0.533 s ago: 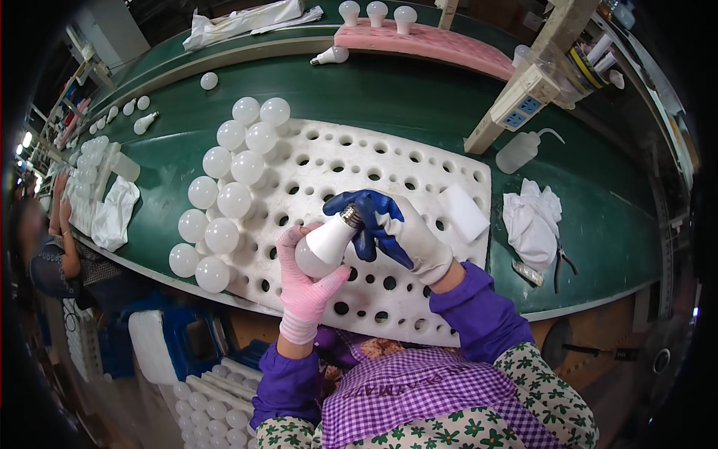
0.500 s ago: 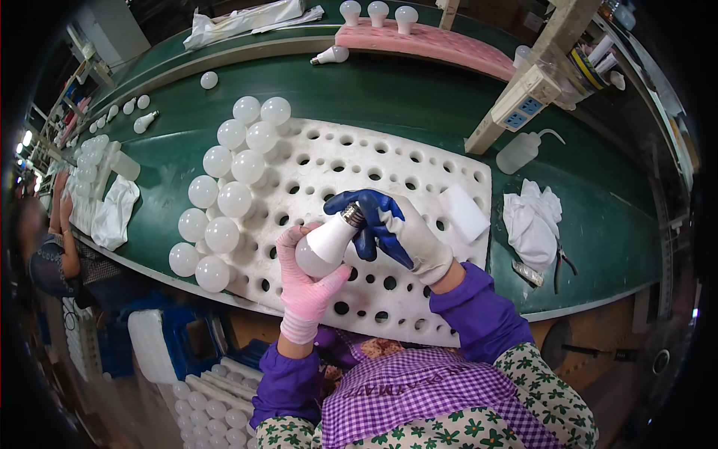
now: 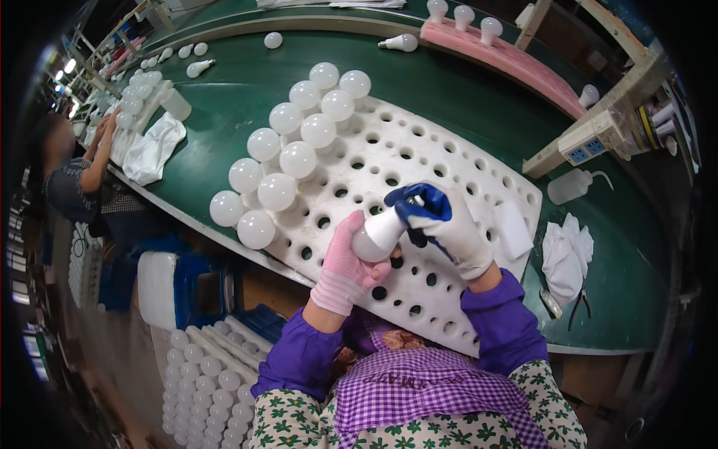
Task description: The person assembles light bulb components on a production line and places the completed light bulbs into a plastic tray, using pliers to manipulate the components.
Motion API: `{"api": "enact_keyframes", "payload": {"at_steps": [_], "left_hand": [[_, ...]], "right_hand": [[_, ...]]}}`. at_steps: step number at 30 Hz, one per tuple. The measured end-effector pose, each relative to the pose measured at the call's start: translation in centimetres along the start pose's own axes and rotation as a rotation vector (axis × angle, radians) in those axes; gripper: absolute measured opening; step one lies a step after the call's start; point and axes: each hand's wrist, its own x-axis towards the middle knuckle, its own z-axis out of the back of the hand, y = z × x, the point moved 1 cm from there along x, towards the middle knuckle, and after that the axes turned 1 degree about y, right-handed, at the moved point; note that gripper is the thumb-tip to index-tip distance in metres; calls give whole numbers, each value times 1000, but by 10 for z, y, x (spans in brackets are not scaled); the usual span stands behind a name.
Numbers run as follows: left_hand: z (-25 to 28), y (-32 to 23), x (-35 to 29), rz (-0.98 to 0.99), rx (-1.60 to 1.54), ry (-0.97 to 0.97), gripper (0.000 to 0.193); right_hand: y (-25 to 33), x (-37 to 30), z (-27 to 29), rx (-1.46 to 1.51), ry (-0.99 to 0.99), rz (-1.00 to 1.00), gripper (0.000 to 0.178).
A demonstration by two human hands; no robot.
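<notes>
Over a white foam board (image 3: 419,277) full of round holes, I hold an LED light bulb (image 3: 381,232) tilted, its base end up and to the right. My left hand (image 3: 344,266), in a pink striped glove, is closed around the frosted globe. My right hand (image 3: 452,228), in a white glove with blue-coated fingers, is closed round the base, which those fingers mostly hide. At the board's left end, several bulbs (image 3: 297,159) stand globe up in rows. A white foam block (image 3: 513,229) lies on the board right of my right hand.
Right of the board are a white cloth (image 3: 566,254), pliers (image 3: 580,308) and a squeeze bottle (image 3: 570,187). A post with sockets (image 3: 591,144) rises nearby. Pink foam (image 3: 501,58) holds bulbs at the back. A co-worker (image 3: 71,176) sits far left; trays of bulbs (image 3: 206,389) stand below.
The view has turned, so the board and bench appear rotated and shifted right. My right fingers have closed further over the bulb's base, which showed more before. My left hand still holds the globe.
</notes>
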Motion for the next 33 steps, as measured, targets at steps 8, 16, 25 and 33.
{"api": "enact_keyframes", "payload": {"at_steps": [8,16,25,33], "left_hand": [[3,-55,-67,-1152,1760,-995,59],[8,-71,-92,-880,1620,-841,60],[3,-16,-67,-876,805,-231,82],[-11,-14,-63,-677,871,-288,65]], "right_hand": [[-15,30,28,215,-315,347,49],[-28,3,-30,226,120,-6,37],[-11,-12,-47,315,293,-43,39],[0,-25,-43,166,136,-18,31]]}}
